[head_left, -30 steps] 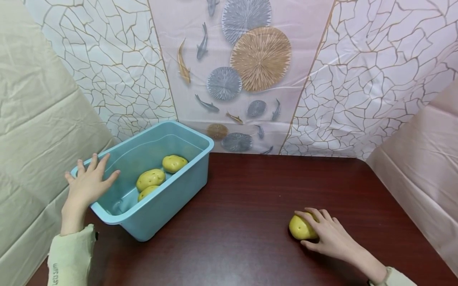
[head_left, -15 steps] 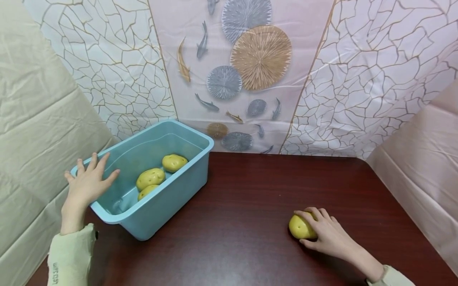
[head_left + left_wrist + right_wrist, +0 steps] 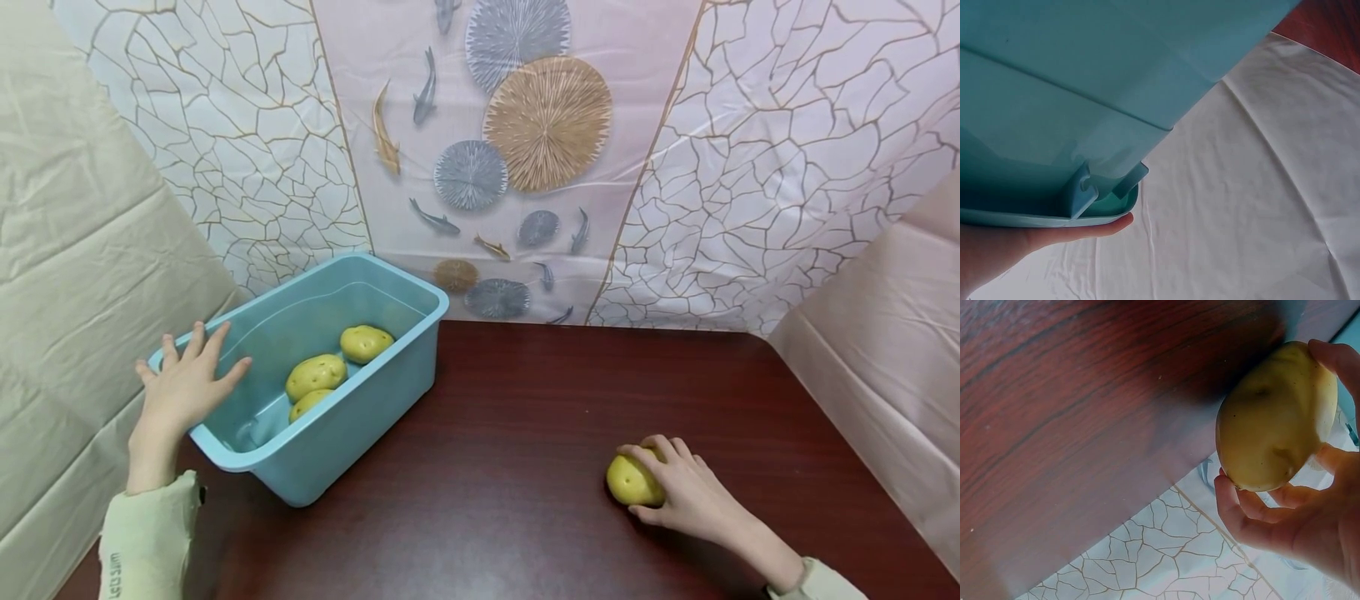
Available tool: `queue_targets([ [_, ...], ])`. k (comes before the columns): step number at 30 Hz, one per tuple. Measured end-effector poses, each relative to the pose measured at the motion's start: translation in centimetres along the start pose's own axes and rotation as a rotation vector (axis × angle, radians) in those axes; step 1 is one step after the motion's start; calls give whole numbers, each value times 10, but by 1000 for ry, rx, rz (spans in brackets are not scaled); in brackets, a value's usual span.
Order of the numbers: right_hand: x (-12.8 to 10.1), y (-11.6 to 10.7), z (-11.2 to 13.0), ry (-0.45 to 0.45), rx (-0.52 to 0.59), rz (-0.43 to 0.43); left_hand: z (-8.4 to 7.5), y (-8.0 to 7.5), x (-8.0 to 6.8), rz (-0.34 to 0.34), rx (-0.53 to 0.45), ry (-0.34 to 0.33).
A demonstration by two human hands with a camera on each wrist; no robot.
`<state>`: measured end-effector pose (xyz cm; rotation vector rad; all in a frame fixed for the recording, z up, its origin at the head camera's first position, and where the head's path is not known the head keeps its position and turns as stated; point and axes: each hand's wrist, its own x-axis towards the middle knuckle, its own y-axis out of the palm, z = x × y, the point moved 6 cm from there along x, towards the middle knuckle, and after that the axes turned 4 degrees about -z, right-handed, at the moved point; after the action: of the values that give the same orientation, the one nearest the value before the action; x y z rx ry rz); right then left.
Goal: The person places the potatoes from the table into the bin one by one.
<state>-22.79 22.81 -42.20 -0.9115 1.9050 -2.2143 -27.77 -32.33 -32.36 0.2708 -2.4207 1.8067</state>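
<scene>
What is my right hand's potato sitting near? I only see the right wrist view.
Observer: The potato lies on the dark table, far right of the blue tub.
Operator: Anything in the tub?
Observer: Three potatoes.
Operator: And the left hand?
Observer: The left hand rests on the tub's left rim, fingers spread.

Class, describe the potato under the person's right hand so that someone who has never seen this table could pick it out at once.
Start at the dark red-brown wooden table and look at its near right part, far from the light blue plastic tub on the left. There the right hand curls over a yellow oval potato. It is the only potato on the bare wood; the other three lie inside the tub.
</scene>
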Motion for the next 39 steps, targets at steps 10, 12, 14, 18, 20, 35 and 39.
queue_targets([
  [10, 2, -2, 1, -6, -12, -3, 2, 1, 0, 3, 2, 1],
  [12, 2, -2, 2, -5, -13, 0, 1, 1, 0, 3, 1, 0],
  [14, 3, -3, 2, -3, -13, 3, 1, 1, 0, 3, 1, -1],
  [18, 3, -3, 2, -3, -13, 2, 1, 1, 0, 3, 3, -4],
  [20, 4, -4, 2, -5, -15, -3, 1, 1, 0, 5, 3, -4],
  [35, 12, -9, 10, -29, -12, -26, 3, 1, 1, 4, 5, 1],
  [39, 16, -9, 14, -42, -9, -30, 2, 1, 1, 5, 6, -1],
])
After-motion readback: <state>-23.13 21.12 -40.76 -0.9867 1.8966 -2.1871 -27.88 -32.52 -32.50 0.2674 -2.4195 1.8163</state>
